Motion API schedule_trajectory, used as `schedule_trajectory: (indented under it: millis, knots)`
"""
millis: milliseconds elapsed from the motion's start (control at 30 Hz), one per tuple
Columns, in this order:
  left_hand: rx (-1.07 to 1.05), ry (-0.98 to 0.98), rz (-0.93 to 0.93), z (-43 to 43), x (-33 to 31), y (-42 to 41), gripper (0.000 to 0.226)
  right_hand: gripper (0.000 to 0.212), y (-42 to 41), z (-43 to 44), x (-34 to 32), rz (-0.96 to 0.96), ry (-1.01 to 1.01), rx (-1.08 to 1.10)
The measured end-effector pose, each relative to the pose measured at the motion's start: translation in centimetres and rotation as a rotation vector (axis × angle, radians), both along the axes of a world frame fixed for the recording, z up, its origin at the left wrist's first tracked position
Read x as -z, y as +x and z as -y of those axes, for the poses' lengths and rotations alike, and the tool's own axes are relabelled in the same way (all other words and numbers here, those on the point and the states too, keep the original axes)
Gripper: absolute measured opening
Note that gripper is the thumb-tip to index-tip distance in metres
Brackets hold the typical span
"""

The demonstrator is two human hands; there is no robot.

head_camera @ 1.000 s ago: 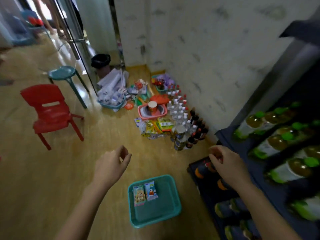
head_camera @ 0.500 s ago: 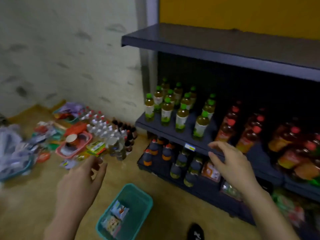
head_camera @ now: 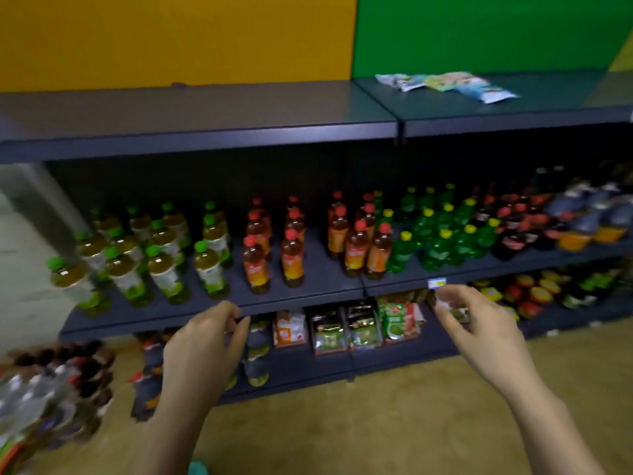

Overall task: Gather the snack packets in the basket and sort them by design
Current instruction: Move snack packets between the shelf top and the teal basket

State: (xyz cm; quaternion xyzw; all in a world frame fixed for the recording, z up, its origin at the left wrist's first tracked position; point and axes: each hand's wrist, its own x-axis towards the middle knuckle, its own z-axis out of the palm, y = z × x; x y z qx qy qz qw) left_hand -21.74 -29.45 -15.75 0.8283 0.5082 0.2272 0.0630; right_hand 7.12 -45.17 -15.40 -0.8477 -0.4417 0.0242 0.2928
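- Dark shelving unit (head_camera: 212, 121) stood ahead of both hands, with three levels showing.
- Yellow wall panel (head_camera: 171, 36) lay high above the left hand (head_camera: 205, 341). Green wall panel (head_camera: 479, 32) lay high above the right hand (head_camera: 479, 327).
- Tan floor (head_camera: 376, 423) ran under and between the two forearms.
- On the middle shelf just above the fingertips, rows of bottles ran from left-hand side to right-hand side: green-capped tea bottles (head_camera: 164, 265) up and outward of the left hand, red-capped orange bottles (head_camera: 291, 258) between the hands, yellow-capped green bottles (head_camera: 435, 241) above the right hand.
- A cluster of floor bottles (head_camera: 51, 389) sat well outward of the left hand, blurred.
- Boxed packets (head_camera: 346, 330) on the bottom shelf stood between the two hands, at knuckle level.
- Left hand was raised before the middle shelf's edge, fingers loosely curled, thumb near the fingertips, gripping nothing.
- Right hand was raised at like height, fingers loosely bent and apart, tips blurred, with nothing seen in its grip.
- Snack packets (head_camera: 445, 85) lay flat in a loose overlapping bunch on the top shelf, well above the right hand, out of touch.
- Teal basket (head_camera: 198, 469) showed only as a sliver at the bottom edge, below the left forearm.
- Price tag (head_camera: 436, 283) sat just above the right fingertips.
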Motion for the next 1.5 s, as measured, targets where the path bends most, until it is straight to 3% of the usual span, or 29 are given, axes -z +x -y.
schedule_trajectory:
  millis: [167,400,900,1067,1167,1267,1400,1500]
  knots:
    - [0.094,-0.002,0.004,2.3,0.3,9.9,0.015,0.023,7.4,4.1,0.1,-0.014,-0.039,0.072]
    - [0.136,0.061,0.127,3.4,-1.5,22.2,0.009,0.027,18.7,4.3,-2.0,0.034,-0.028,-0.003]
    - [0.137,0.36,0.179,-8.0,-13.4,40.7,0.016,0.018,36.2,-12.2,-12.6,0.121,0.256,-0.112]
    - [0.104,0.261,0.064,-14.7,-16.7,46.1,0.028,0.031,41.3,-20.3,-16.4,0.115,0.15,-0.048]
    - [0.132,0.118,-0.133,-19.0,-17.3,49.0,0.038,0.047,43.9,-24.4,-16.5,0.111,-0.007,0.013]
    - [0.13,-0.051,-0.188,-23.4,-17.6,52.5,0.045,0.07,45.5,-27.7,-16.1,0.072,-0.157,0.039]
    - [0.055,-0.316,-0.037,-28.3,-17.2,56.0,0.072,0.084,46.6,-29.9,-15.6,0.053,-0.215,0.038]
    - [-0.063,-0.4,0.17,-30.7,-17.0,57.8,0.088,0.067,47.9,-30.6,-16.4,-0.028,-0.281,-0.013]
